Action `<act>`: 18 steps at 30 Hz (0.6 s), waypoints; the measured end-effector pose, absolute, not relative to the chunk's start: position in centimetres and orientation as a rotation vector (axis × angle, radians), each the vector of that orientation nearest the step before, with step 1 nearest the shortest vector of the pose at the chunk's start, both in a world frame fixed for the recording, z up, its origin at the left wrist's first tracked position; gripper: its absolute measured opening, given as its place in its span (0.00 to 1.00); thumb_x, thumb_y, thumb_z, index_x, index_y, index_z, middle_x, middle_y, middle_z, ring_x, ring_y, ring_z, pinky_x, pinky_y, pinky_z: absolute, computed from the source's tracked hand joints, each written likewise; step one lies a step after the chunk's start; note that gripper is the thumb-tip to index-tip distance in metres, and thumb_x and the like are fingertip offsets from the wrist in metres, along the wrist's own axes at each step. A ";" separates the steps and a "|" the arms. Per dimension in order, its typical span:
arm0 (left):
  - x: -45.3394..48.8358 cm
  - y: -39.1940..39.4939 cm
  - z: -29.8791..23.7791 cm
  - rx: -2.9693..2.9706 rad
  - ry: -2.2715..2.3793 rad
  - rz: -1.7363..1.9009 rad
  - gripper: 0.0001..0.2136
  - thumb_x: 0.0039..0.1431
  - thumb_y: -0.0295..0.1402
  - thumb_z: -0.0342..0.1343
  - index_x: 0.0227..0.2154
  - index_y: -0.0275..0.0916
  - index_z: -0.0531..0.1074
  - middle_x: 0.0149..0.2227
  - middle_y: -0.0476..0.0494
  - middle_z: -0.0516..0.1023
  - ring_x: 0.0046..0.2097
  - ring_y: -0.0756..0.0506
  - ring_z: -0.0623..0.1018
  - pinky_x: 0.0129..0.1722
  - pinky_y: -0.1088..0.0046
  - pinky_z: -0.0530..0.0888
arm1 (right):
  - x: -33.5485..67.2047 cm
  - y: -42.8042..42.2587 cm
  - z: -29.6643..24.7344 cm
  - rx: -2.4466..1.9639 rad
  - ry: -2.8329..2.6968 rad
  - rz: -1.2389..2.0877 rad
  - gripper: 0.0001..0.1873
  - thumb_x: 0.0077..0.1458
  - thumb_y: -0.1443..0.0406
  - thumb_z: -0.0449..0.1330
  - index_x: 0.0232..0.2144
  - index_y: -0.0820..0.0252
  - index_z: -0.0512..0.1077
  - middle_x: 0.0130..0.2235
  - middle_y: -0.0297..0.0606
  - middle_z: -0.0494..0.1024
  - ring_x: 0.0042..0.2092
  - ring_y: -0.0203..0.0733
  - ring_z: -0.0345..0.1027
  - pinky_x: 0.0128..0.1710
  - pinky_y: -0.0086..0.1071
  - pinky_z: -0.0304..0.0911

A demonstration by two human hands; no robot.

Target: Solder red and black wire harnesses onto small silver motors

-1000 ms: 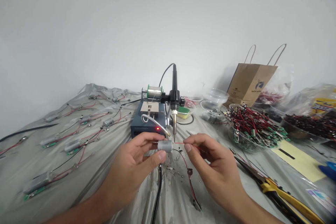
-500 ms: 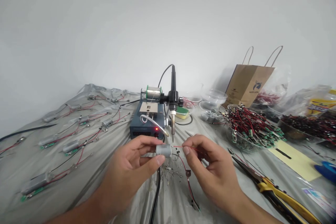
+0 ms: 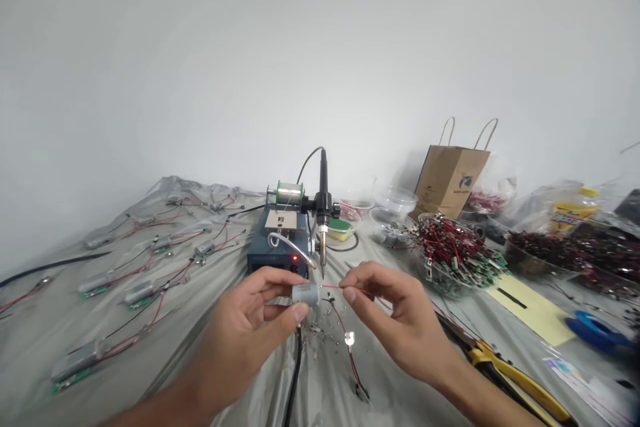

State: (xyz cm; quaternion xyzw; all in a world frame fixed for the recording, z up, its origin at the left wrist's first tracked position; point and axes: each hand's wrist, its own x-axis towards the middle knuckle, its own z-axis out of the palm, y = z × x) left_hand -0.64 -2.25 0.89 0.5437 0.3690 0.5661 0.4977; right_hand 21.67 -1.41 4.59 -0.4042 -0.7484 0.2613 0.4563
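Note:
Between the thumb and fingers of my left hand [image 3: 255, 327] is a small grey cylindrical motor [image 3: 305, 294], held on its side. My right hand [image 3: 387, 317] pinches a red wire [image 3: 331, 287], whose end meets the motor's right end. Just above that spot, the tip of a soldering iron [image 3: 323, 253] points down from its stand. A thin silvery feed tube [image 3: 295, 247] curves toward the tip from the blue soldering station [image 3: 257, 240]. Below my right hand hangs or lies a red and black lead with a small metal tab [image 3: 349, 338]; its link to the held wire is hidden.
Several wired motors [image 3: 75, 361] lie on the plastic-covered table at left. Bowls of wired green boards [image 3: 460, 257], a paper bag [image 3: 450, 180], yellow-handled pliers [image 3: 515, 380] and blue tape [image 3: 597, 330] stand or lie at right. A black cable [image 3: 296, 373] runs below my hands.
The view has shifted slightly. Both hands keep hold of the motor and the red wire near the iron tip, with the motor now a little further left of the tip.

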 end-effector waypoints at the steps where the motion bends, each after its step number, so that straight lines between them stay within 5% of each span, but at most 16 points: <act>1: -0.7 -2.4 1.0 1.326 0.885 1.375 0.07 0.59 0.31 0.69 0.41 0.45 0.80 0.42 0.47 0.86 0.42 0.45 0.85 0.40 0.76 0.81 | 22.4 -1.7 4.9 -1.003 -1.843 0.631 0.10 0.64 0.58 0.61 0.38 0.57 0.79 0.33 0.36 0.80 0.34 0.40 0.71 0.36 0.33 0.66; 4: -0.9 -2.9 1.6 1.328 0.833 1.377 0.08 0.59 0.33 0.69 0.41 0.45 0.80 0.42 0.46 0.86 0.41 0.45 0.84 0.39 0.76 0.80 | 24.7 -3.0 4.8 -1.098 -1.694 0.639 0.16 0.67 0.53 0.58 0.46 0.54 0.79 0.39 0.39 0.82 0.41 0.44 0.73 0.42 0.36 0.67; 8: -1.0 -3.7 2.5 1.328 0.734 1.410 0.09 0.58 0.33 0.70 0.42 0.44 0.80 0.43 0.45 0.85 0.43 0.45 0.83 0.39 0.76 0.80 | 26.2 -5.8 2.0 -1.297 -1.616 1.034 0.19 0.63 0.50 0.62 0.47 0.56 0.78 0.42 0.42 0.81 0.33 0.41 0.71 0.28 0.31 0.65; 12: -1.2 -3.7 3.4 1.355 0.645 1.428 0.09 0.60 0.32 0.69 0.42 0.44 0.79 0.41 0.46 0.85 0.46 0.46 0.82 0.45 0.78 0.77 | 24.2 -8.1 -0.4 -1.216 -1.622 1.245 0.24 0.62 0.49 0.64 0.56 0.51 0.75 0.43 0.41 0.80 0.35 0.40 0.72 0.31 0.31 0.68; 18: -1.8 -3.3 3.9 1.267 0.564 1.454 0.09 0.61 0.30 0.69 0.43 0.44 0.78 0.41 0.50 0.82 0.46 0.49 0.79 0.47 0.79 0.75 | 19.8 -8.9 -1.1 -0.985 -1.402 1.453 0.18 0.54 0.51 0.73 0.38 0.58 0.83 0.31 0.35 0.79 0.29 0.33 0.72 0.30 0.26 0.67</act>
